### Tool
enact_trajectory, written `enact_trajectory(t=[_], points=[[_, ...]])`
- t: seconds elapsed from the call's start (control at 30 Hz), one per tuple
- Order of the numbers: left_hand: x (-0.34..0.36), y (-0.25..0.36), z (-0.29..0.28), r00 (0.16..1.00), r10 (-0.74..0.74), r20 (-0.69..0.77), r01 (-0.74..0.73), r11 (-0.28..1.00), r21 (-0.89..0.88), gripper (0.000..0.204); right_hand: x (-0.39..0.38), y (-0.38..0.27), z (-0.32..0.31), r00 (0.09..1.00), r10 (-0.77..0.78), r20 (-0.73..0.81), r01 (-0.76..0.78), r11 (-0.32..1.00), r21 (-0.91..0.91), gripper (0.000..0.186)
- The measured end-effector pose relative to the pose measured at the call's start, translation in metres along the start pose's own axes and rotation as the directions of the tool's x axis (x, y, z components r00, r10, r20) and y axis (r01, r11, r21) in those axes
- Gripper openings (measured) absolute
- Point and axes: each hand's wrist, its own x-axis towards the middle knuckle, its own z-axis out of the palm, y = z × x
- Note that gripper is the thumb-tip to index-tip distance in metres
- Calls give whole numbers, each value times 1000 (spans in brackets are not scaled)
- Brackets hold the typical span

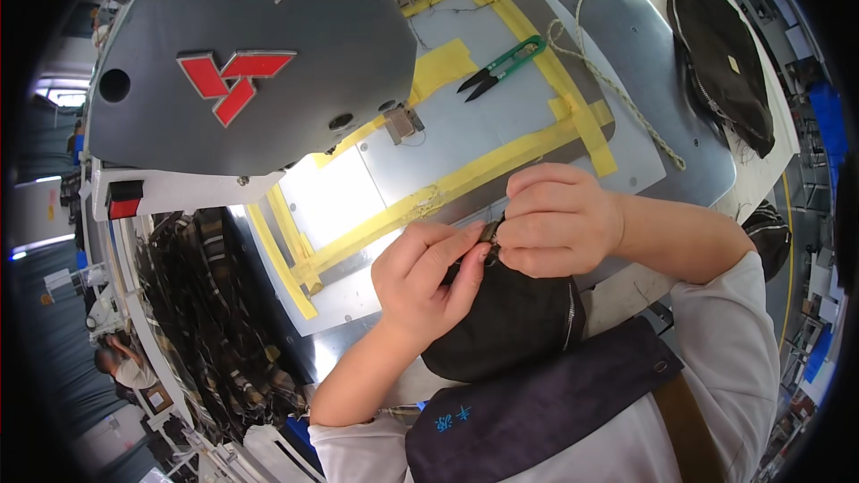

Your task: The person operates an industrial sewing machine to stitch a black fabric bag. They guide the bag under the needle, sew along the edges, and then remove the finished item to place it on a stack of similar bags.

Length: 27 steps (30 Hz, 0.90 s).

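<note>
2 hands close together now; the left hand pinches the dark edge of 1 black bag by thumb and fingertips; the right hand grips beside it, fingers curled; the bag hangs just below them, above the apron. Up on the taped plate, 1 green snips and 1 cord; off right, 1 zipped bag and 1 part-hidden bag.
</note>
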Motion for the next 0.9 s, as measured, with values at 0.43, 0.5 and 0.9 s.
enact_trajectory(t=[0.43,0.5,0.9], points=[[-6,-12,-1,998,2,60,8,988,-155,15,-1,0,5,988,157,-14,-152,974,170,9],[-9,-11,-1,999,1,51,9,979,-203,12,0,0,6,984,174,-43,-163,969,187,12],[-7,-16,-2,996,85,25,-78,976,-205,10,-7,5,5,971,225,-83,-208,963,173,15]])
